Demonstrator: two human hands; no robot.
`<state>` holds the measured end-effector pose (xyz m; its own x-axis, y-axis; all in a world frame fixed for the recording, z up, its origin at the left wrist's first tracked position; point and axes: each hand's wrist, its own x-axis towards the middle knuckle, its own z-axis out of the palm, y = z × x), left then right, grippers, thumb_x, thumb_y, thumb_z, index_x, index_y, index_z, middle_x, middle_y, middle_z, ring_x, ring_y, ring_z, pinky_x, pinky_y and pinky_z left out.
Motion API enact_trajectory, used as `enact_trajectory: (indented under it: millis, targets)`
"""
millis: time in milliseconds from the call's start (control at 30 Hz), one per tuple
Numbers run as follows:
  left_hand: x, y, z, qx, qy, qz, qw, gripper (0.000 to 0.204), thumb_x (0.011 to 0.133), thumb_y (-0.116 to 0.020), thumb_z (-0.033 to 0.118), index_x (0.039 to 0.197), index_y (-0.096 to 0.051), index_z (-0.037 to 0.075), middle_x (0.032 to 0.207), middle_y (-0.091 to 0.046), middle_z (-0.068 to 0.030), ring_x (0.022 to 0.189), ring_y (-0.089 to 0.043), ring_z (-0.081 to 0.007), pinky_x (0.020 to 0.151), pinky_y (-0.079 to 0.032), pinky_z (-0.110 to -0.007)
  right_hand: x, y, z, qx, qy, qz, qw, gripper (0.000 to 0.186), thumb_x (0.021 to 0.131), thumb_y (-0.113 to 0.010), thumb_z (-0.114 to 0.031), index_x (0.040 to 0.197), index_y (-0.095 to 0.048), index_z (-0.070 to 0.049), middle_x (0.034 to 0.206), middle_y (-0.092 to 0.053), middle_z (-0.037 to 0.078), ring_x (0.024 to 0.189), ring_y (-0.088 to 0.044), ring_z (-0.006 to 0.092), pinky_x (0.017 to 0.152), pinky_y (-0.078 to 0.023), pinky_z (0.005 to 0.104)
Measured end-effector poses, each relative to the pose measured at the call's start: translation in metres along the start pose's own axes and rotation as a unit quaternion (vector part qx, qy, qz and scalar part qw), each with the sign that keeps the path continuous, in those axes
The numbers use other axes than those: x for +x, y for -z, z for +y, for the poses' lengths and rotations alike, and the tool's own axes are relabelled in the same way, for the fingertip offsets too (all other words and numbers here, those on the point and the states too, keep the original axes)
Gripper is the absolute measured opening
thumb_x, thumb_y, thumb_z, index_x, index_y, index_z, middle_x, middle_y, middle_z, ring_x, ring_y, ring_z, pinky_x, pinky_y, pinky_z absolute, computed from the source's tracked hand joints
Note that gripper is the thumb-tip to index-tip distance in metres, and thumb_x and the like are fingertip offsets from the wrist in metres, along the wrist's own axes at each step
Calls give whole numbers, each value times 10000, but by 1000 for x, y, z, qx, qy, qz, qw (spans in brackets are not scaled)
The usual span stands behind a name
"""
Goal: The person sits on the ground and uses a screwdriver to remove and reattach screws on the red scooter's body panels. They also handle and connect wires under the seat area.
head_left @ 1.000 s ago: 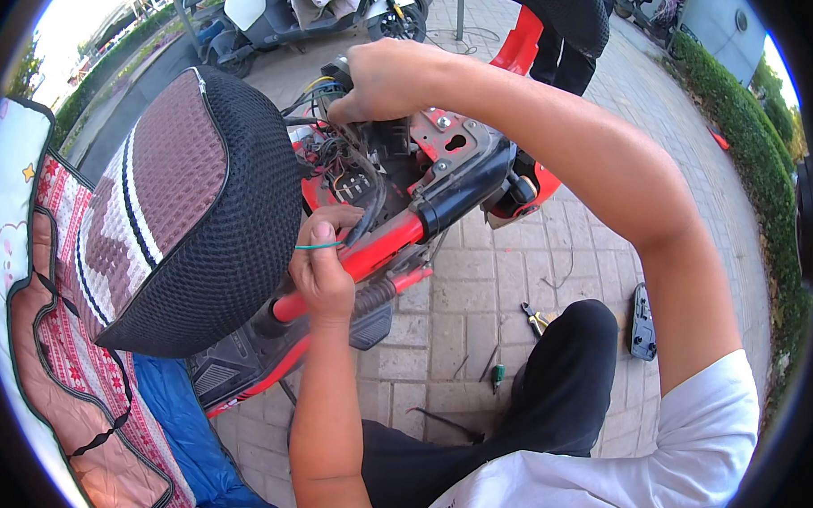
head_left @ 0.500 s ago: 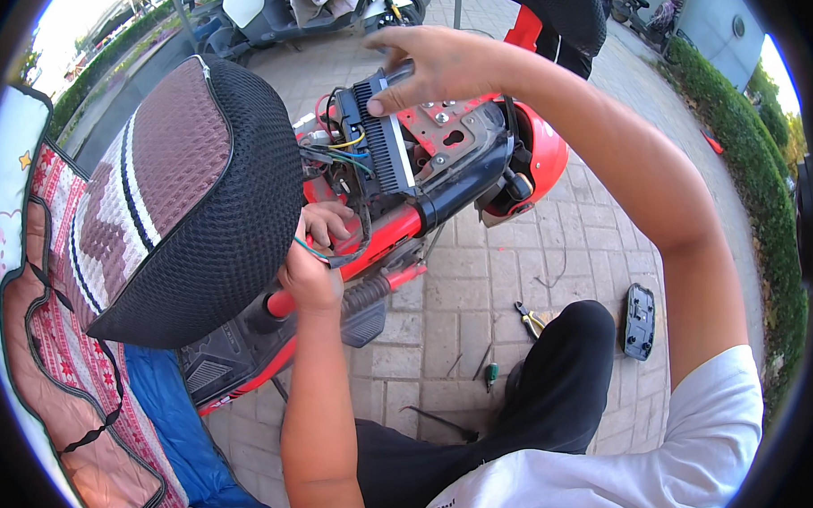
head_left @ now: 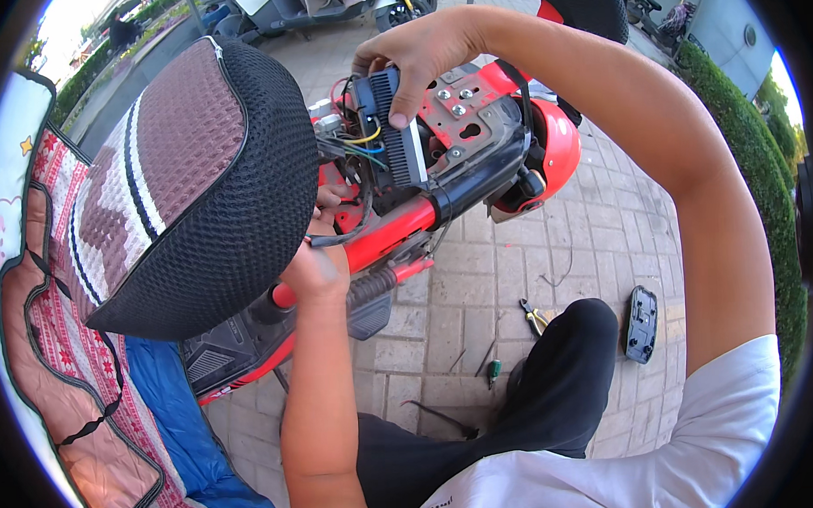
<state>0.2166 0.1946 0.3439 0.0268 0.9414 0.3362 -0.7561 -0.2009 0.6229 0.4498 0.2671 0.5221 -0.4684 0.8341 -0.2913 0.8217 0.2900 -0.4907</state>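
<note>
My right hand (head_left: 413,61) reaches over from the right and grips a finned metal motor controller (head_left: 401,138). Its thumb presses on the fins while the fingers curl over the far end. Yellow, blue and other wires (head_left: 362,144) run from the controller's left side. Beside the seat, my left hand (head_left: 316,268) is closed around a black cable (head_left: 341,238), partly hidden by the seat's edge. Some of its fingers stretch toward the red frame tube (head_left: 392,232) of the scooter. The padded scooter seat (head_left: 235,206), with its black mesh cover, is tipped up at the left.
Right of the controller sits a red metal bracket (head_left: 464,113) with bolts. On the paving lie pliers (head_left: 534,318), a green-handled screwdriver (head_left: 493,371), a black cord (head_left: 444,417) and a dark plastic cover (head_left: 641,325). A quilted scooter blanket (head_left: 175,423) hangs at the left.
My right hand's fingers have bent down over the controller's far end, where they were spread before. The left hand has shifted slightly at the cable. The whole view has moved a little.
</note>
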Motion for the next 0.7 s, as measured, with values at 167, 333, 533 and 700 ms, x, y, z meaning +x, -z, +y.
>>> enact_trajectory:
  millis: [167, 333, 533, 700]
  targets:
    - [-5, 3, -2, 48, -52, -89, 994, 381, 896, -583, 300, 1123, -588, -7, 1016, -620, -138, 1010, -607, -289, 985, -453, -434, -19, -28, -13, -98, 104, 113, 983, 923, 640, -930, -243, 1371, -434, 25, 1187, -606, 201, 1097, -612, 359, 953, -502, 395]
    - [-16, -5, 16, 360, -129, -240, 892, 543, 751, -791, 214, 1188, -548, 1, 1150, -575, -141, 1066, -567, -267, 966, -451, -410, -44, -81, 16, -130, 168, 240, 947, 902, 654, -911, -232, 1381, -419, -21, 1311, -494, 225, 1224, -531, 409, 1030, -462, 424]
    - [-11, -14, 32, 494, -127, -263, 819, 402, 747, -861, 93, 1016, -571, 17, 975, -576, -93, 901, -588, -241, 854, -476, -335, -43, -63, -11, -317, 118, 219, 915, 1019, 606, -887, -349, 1444, -390, -54, 1269, -583, 221, 1232, -540, 417, 1022, -441, 499]
    - [-18, -5, 5, 285, -82, -137, 945, 369, 783, -855, 34, 1027, -581, -6, 1018, -613, -71, 942, -580, -155, 843, -492, -313, -27, -65, -25, -278, 109, 117, 947, 1012, 563, -909, -166, 1435, -405, -68, 1252, -556, 194, 1208, -534, 392, 1019, -455, 443]
